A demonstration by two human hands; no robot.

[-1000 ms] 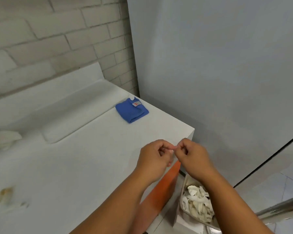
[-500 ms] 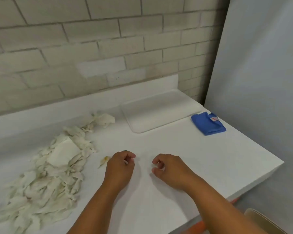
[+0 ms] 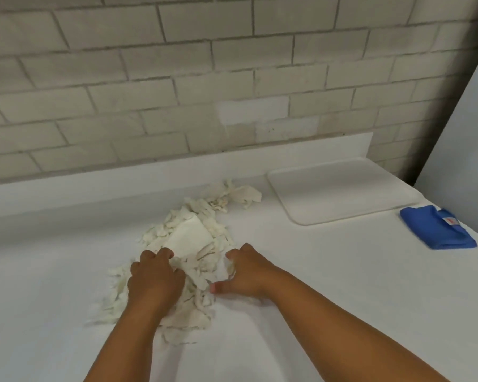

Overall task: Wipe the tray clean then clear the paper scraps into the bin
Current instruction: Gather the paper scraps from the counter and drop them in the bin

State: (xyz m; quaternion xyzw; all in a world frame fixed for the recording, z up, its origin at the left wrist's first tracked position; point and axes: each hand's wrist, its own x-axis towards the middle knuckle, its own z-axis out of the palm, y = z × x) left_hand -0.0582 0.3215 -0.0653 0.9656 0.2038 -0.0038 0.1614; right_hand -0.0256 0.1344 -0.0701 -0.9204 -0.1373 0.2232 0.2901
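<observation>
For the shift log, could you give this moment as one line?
phase: gathering scraps | left hand: on paper scraps | right hand: at pile's right edge | tray: bare | blue cloth: folded beside tray

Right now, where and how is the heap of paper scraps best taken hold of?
Probably by its two flanks, scooped inward from both sides: the paper scraps lie loose and low, so the left hand and right hand bracketing them can squeeze them into one bundle.

On the counter (image 3: 342, 285), the heap of paper scraps (image 3: 193, 238) lies left of centre, with the tray (image 3: 340, 191) to its right against the backsplash (image 3: 177, 172). The folded cloth (image 3: 436, 230) sits just right of the tray's near corner. 2 hands rest on the heap's near part: the left hand (image 3: 155, 279) on top, the right hand (image 3: 249, 271) at its right edge.
</observation>
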